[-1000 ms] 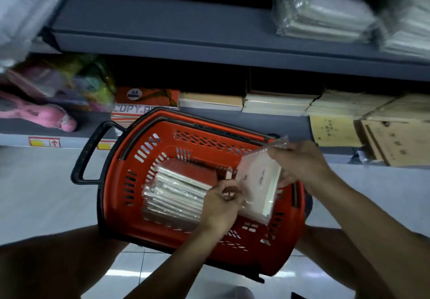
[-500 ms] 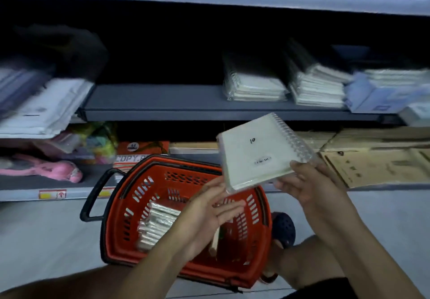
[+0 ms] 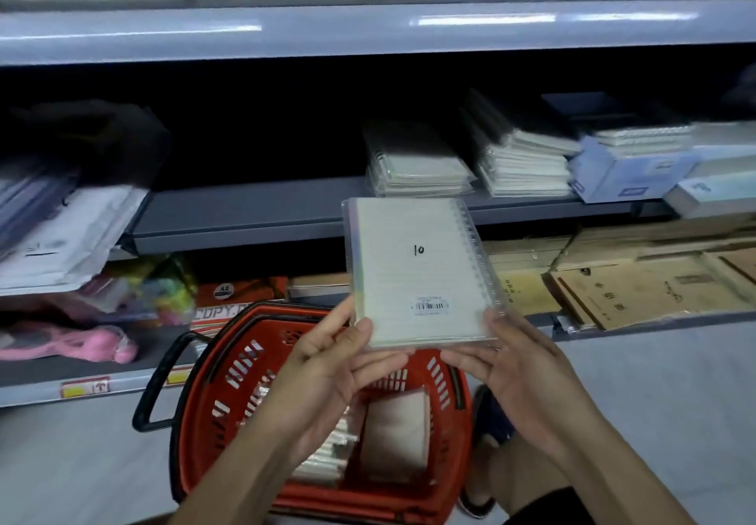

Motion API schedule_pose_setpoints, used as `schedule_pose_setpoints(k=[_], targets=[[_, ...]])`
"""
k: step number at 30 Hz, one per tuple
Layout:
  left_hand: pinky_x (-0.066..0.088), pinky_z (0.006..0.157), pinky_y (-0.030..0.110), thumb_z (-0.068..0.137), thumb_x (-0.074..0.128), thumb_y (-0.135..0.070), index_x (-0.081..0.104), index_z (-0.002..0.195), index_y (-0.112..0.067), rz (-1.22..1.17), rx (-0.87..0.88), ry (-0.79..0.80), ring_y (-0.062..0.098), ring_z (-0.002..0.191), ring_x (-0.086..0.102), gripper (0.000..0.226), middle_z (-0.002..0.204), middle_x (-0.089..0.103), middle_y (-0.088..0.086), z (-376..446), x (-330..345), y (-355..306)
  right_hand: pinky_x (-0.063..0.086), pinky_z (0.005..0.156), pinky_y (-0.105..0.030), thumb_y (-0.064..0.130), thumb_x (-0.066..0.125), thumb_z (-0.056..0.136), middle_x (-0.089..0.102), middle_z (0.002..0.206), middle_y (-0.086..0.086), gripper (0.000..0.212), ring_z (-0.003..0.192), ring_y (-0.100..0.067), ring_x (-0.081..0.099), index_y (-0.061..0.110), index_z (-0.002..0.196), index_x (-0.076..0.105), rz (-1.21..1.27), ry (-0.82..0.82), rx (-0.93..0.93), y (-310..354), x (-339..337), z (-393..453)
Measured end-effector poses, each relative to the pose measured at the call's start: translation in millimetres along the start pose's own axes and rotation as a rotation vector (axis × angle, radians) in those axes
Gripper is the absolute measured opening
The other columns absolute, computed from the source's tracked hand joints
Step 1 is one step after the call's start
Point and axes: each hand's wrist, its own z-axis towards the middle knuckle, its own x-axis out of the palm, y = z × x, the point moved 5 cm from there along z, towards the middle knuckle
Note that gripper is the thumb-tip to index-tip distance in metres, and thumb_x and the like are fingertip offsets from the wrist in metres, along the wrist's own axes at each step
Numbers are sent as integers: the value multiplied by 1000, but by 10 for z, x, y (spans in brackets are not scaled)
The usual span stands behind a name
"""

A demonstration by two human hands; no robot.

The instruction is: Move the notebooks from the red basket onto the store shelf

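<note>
From the head view, I have one spiral notebook [image 3: 417, 275] raised in front of me, clear of the red basket [image 3: 253, 365] and held up before the middle shelf [image 3: 253, 213]. My left hand [image 3: 327, 365] pinches its lower left corner, thumb on the cover and fingers underneath; my right hand [image 3: 519, 365] grips the lower right corner by the coil edge the same way. The notebook is upright, facing me, not yet touching any shelf.

I judge the task to be partway: this one is out but not placed, and more wrapped notebooks [image 3: 327, 455] lie in the bottom of the basket, so several trips remain. On the middle shelf, a similar stack [image 3: 417, 168] sits just behind the notebook I hold, with bare shelf to its left; I cannot tell which of those came from the basket.

The notebook is a flat rectangle with a pale ruled cover, sealed in glossy clear film that overhangs its edges, a clear plastic coil down its right side, a handwritten "10" and a small barcode label [image 3: 431, 305]. The basket is rigid slotted plastic with a black handle [image 3: 157, 385]. The shelf is smooth grey metal.
</note>
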Motion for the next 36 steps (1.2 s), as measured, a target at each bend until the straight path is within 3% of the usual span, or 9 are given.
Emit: schedule_pose_setpoints(k=[5, 10, 13, 16, 20, 23, 29, 32, 36], targets=[[59, 92, 40, 97, 53, -6, 55, 140, -13, -18, -5, -78, 34, 116, 68, 44, 130, 69, 14, 46, -79, 88, 62, 86, -41, 14, 50, 101, 72, 120, -19, 30, 110, -40, 69, 7, 128, 63, 30, -39, -41, -65, -35, 57], [62, 83, 37, 87, 58, -5, 56, 140, -16, -8, 26, -107, 32, 113, 70, 53, 128, 70, 13, 102, -157, 84, 63, 83, -42, 15, 52, 97, 71, 121, -19, 33, 109, -42, 65, 11, 127, 65, 77, -44, -61, -172, -77, 162], [63, 80, 37, 86, 62, 0, 59, 137, -16, -35, 44, -100, 32, 112, 71, 53, 126, 71, 14, 136, -194, 61, 63, 74, -40, 14, 54, 94, 69, 118, -28, 35, 93, -40, 66, 5, 127, 65, 101, -59, -65, -191, -94, 257], [63, 78, 39, 79, 65, 7, 61, 135, -14, -82, 68, -81, 36, 113, 70, 60, 127, 70, 17, 221, -213, 25, 63, 71, -39, 14, 55, 93, 61, 124, -36, 37, 101, -45, 59, 1, 126, 65, 129, -60, -63, -153, -96, 374], [62, 81, 37, 80, 62, 6, 56, 139, -13, -59, 87, -28, 36, 115, 68, 62, 130, 68, 19, 460, -189, -45, 64, 74, -37, 16, 49, 98, 70, 121, -22, 36, 97, -37, 69, 4, 128, 63, 105, 13, -64, -3, -81, 565], [61, 86, 34, 91, 60, 7, 52, 141, -13, -25, 106, -50, 32, 117, 68, 55, 131, 68, 14, 706, -155, -153, 63, 80, -37, 17, 47, 100, 77, 100, -10, 34, 88, -27, 74, 9, 129, 64, 57, 40, -133, 200, -47, 804], [59, 93, 32, 97, 57, 1, 52, 139, -14, 211, 315, -230, 21, 103, 75, 45, 115, 76, 6, 1374, 28, -622, 59, 87, -28, 23, 43, 107, 68, 131, -11, 36, 120, -25, 66, 11, 138, 55, 9, 118, -180, 687, 163, 1592], [60, 84, 21, 101, 56, -4, 46, 145, -8, 296, 372, -357, 15, 88, 78, 45, 111, 77, 6, 1665, 106, -733, 60, 87, -27, 25, 47, 106, 71, 125, -11, 34, 114, -23, 70, 7, 133, 59, 11, 71, -168, 811, 238, 1928], [51, 65, 6, 102, 52, -8, 44, 147, -11, 406, 389, -426, 10, 79, 77, 46, 105, 76, -2, 1887, 112, -701, 61, 84, -31, 17, 67, 96, 73, 119, -10, 38, 97, -22, 76, 2, 130, 59, -4, -165, -226, 771, 125, 2175]])
